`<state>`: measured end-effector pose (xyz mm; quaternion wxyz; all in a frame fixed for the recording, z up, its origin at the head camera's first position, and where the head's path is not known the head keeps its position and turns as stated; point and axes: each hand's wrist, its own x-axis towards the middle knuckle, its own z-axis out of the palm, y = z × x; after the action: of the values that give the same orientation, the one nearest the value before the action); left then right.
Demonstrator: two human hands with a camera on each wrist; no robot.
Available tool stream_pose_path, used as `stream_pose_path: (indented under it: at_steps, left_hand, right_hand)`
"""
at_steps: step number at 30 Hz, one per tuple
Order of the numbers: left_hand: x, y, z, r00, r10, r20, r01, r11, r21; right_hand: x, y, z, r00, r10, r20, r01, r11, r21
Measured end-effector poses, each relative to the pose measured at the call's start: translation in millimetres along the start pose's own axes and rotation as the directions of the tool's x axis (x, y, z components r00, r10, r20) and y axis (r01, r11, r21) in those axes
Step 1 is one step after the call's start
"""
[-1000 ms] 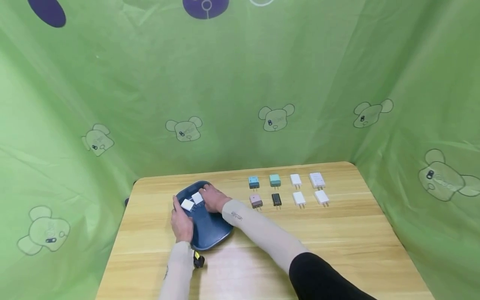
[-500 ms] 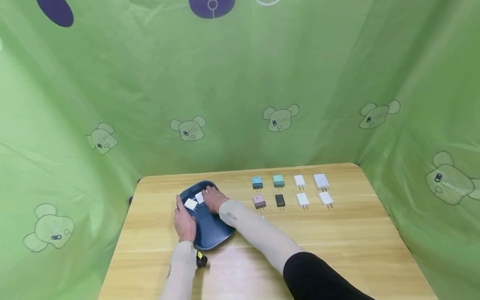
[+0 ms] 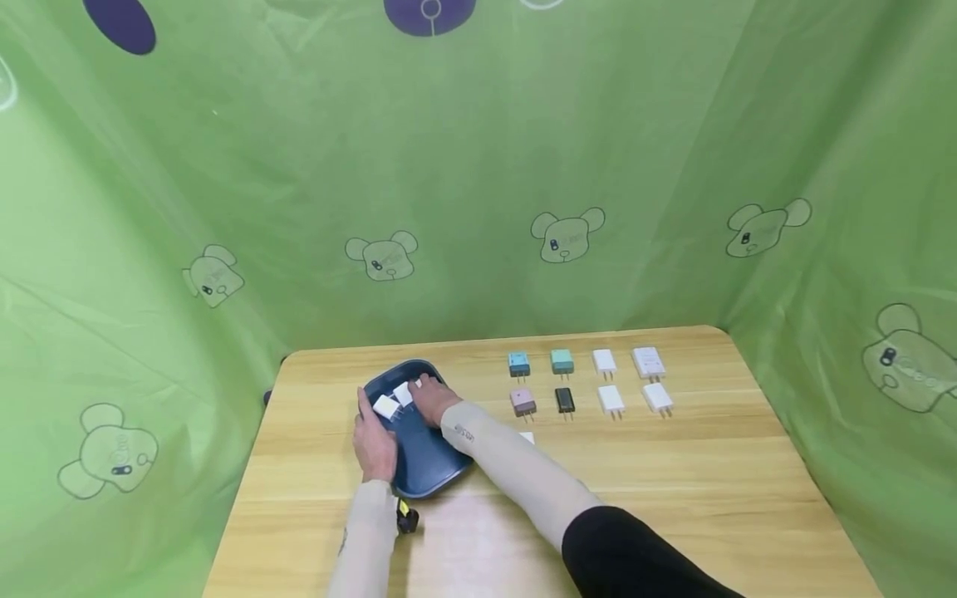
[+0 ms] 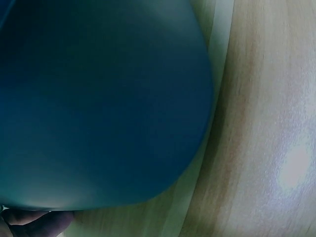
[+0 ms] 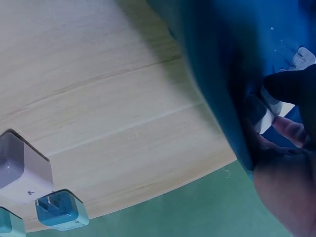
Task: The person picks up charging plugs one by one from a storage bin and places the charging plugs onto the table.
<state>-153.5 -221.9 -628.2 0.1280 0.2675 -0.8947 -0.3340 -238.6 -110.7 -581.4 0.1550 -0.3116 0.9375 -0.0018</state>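
Note:
A dark blue tray (image 3: 426, 465) lies on the left part of the table, and my left hand (image 3: 375, 444) grips its left side. Some fingertips (image 4: 47, 224) of that hand show under the tray's edge in the left wrist view. My right hand (image 3: 434, 400) reaches over the far right rim into the tray. Its fingers pinch a white charger plug (image 5: 266, 122), seen in the right wrist view and partly hidden by them. Two white charger plugs, one nearer the left hand (image 3: 385, 406) and one beside the right fingertips (image 3: 403, 393), show inside the tray.
Two rows of charger plugs stand right of the tray, among them a blue one (image 3: 519, 364), a pink one (image 3: 522, 402), a black one (image 3: 564, 399) and several white ones. Another white item (image 3: 527, 437) peeks out behind the right forearm. A green curtain (image 3: 478, 282) surrounds the table.
The head view has shifted slightly, so everything sits farther right in it. Both hands keep their places at the tray. A white item has come into sight behind the right forearm.

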Motion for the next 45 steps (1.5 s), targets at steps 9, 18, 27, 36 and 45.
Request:
stream_pose_path:
  at_steps: [9, 18, 27, 36, 45]
  left_hand:
    - [-3.0, 0.7, 0.5, 1.000, -0.006, -0.004, 0.006, 1.000, 0.013]
    - [-0.3, -1.5, 2.6, 1.000, 0.006, -0.010, -0.006, 1.000, -0.003]
    - [-0.6, -0.1, -2.1, 0.999, -0.032, 0.018, 0.032, 0.999, 0.012]
    - [-0.6, -0.1, -3.7, 1.000, -0.020, 0.000, 0.020, 0.999, 0.031]
    - [-0.9, 2.5, -2.6, 1.000, -0.020, 0.008, 0.020, 0.999, 0.030]
  right_hand:
    - [1.7, 0.5, 11.5, 0.997, 0.008, -0.072, -0.004, 0.999, 0.043]
    - [2.1, 3.1, 13.8, 0.991, -0.004, -0.134, 0.010, 0.999, 0.044]
    - [-0.8, 2.7, 12.2, 0.985, -0.026, -0.170, 0.037, 0.998, 0.059]
    - [-7.7, -1.1, 1.9, 0.979, -0.051, -0.199, 0.074, 0.991, 0.111]
    - [-25.7, -1.4, -9.4, 0.937, -0.156, -0.314, 0.198, 0.975, 0.105]
